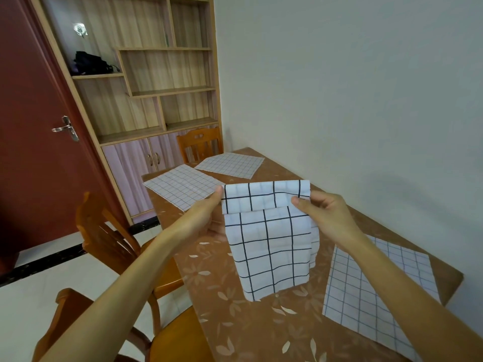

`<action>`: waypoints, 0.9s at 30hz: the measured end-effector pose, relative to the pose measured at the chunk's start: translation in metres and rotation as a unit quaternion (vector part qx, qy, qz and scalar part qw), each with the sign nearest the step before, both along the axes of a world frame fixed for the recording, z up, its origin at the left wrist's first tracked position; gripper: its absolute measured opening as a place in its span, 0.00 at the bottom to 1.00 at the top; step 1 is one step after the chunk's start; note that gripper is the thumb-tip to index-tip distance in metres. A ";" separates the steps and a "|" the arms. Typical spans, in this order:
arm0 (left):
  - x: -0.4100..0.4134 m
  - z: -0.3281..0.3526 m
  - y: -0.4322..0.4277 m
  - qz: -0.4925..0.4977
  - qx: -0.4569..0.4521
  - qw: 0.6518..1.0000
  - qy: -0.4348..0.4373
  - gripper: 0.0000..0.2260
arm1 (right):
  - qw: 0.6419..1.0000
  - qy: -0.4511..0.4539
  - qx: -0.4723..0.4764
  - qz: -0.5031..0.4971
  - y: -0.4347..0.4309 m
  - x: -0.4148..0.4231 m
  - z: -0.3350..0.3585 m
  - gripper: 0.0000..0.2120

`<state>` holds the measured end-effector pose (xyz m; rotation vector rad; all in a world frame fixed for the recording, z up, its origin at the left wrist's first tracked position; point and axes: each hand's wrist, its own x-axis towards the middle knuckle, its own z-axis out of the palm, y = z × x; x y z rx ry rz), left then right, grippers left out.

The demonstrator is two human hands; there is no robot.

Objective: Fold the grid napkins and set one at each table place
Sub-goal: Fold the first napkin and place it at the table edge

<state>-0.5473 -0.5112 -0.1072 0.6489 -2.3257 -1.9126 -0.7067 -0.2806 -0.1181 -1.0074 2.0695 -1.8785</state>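
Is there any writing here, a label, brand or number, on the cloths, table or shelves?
None can be read.
The held napkin and the flat napkins carry only grid lines, the table only a leaf pattern.
The dark object on the shelf is too small to show any label.

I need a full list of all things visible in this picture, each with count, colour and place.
table: one, brown with leaf pattern, centre
bold-grid napkin: one, white with black lines, partly folded, held above the table
fine-grid cloths: three, white with thin lines, flat on the table, two far, one near right
wooden chairs: three, orange-brown, one at far end, two at left
shelf unit: one, light wood, pinkish lower doors, behind the table
black object: one, on a left shelf, unidentifiable
door: one, dark red, far left
left hand: one, grips the napkin's upper left corner
right hand: one, pinches the napkin's upper right edge
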 end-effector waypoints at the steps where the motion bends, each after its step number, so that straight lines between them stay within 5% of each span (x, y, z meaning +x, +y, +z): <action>1: 0.000 0.001 0.000 -0.008 0.022 1.000 0.004 0.32 | 1.000 0.006 0.000 0.002 0.001 0.002 0.002 0.08; 8: -0.002 0.006 -0.006 -0.020 0.136 0.989 0.061 0.16 | 0.999 0.031 0.000 0.016 0.003 -0.001 0.000 0.14; 14: 0.000 0.002 -0.008 -0.024 0.227 0.968 0.104 0.20 | 0.999 0.038 0.022 0.013 0.006 -0.002 0.001 0.26; 20: -0.001 0.001 -0.008 0.008 0.226 0.965 0.130 0.18 | 0.968 -0.230 -0.072 0.070 0.005 -0.003 0.001 0.19; 27: -0.002 0.002 -0.009 0.018 0.220 0.966 0.136 0.16 | 0.989 -0.122 0.048 0.073 0.007 0.000 -0.004 0.14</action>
